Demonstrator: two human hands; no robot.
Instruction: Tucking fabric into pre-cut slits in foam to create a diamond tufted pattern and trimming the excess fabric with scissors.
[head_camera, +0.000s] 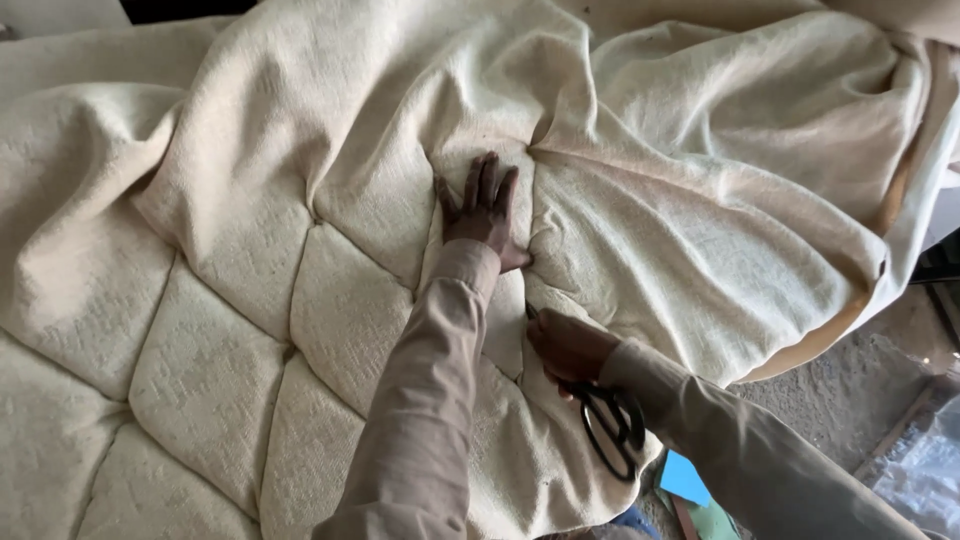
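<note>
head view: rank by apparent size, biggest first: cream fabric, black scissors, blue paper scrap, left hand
1. cream fabric, fills most of the frame.
2. left hand and black scissors: they look about alike, and the right hand covers part of the scissors, so no ranking between them.
3. blue paper scrap, smallest, partly hidden.

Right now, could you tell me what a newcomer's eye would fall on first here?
A cream tufted fabric fills nearly the whole view, quilted into diamonds at lower left and loose and rumpled at upper right. In the centre the left hand presses flat on a fold. Just below it, the right hand holds black scissors against the cloth.
</note>
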